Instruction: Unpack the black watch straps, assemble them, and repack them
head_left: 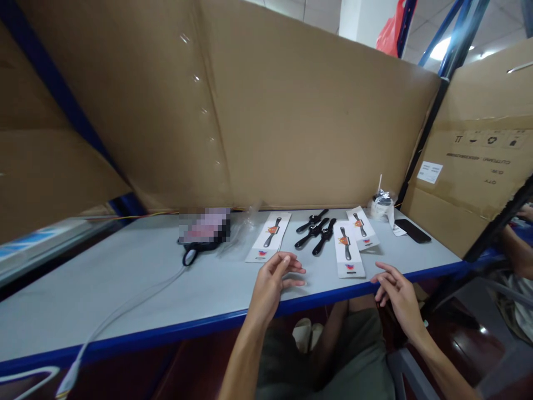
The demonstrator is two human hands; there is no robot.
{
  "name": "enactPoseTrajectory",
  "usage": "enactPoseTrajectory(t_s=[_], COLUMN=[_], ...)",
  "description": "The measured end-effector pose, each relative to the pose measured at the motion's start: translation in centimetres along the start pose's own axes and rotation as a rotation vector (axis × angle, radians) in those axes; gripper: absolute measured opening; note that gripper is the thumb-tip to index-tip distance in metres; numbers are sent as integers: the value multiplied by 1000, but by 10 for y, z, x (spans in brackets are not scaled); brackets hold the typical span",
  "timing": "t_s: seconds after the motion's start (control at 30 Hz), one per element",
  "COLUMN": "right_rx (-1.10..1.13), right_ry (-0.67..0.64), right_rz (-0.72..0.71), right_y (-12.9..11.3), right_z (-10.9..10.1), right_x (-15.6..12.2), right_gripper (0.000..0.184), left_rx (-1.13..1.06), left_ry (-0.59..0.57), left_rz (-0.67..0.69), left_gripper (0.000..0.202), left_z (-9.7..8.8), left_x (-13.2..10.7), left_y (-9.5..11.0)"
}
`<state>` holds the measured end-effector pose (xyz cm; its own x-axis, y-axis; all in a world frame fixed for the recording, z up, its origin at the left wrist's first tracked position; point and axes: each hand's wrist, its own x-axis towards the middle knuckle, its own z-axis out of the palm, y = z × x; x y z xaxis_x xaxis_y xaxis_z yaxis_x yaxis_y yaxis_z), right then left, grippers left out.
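My left hand [278, 280] hovers over the table's front edge with loosely curled fingers apart, holding nothing. Close beyond it lies a white printed card [270, 236] picturing a dark tool and an orange shape. At the front edge on the right, my right hand [393, 291] is also empty, its fingers spread. Nearest to that hand is a second white card [348, 253]; a third card [363, 226] lies behind, partly covered by it. Between the cards rest several black long-handled tools [313, 235] with wider middles; their exact kind is unclear.
A blurred-out device [206, 230] with a white cable [137, 294] occupies the table's left half, beside clear plastic wrap [239, 236]. At the right are a black phone [412, 230] and a wrapped cup [381, 206]. Cardboard [312, 111] walls the back. Another person's arm [516, 253] shows far right.
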<state>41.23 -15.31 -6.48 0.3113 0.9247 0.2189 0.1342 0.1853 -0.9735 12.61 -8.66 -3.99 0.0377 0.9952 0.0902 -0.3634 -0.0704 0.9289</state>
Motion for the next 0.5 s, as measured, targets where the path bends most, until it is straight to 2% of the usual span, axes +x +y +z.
enactPoseTrajectory(t_s=[0.13,0.27,0.37,0.5], right_rx=[-73,-231,-438,-620], right_ry=[-44,-334,-556,-712], right_rz=[-41,-41,-146,-178], right_y=[2,18,41,77], right_z=[7,27,42,55], right_x=[-14,-35,-49,-60], right_gripper=[43,39,37,35], left_rx=[14,19,26,44], left_ry=[13,21,25,21], left_rz=[16,24,31,36], left_gripper=[45,45,43,42], left_z=[1,2,2,1], left_x=[0,-1,-2,-3], left_y=[-2,-3,-4,-6])
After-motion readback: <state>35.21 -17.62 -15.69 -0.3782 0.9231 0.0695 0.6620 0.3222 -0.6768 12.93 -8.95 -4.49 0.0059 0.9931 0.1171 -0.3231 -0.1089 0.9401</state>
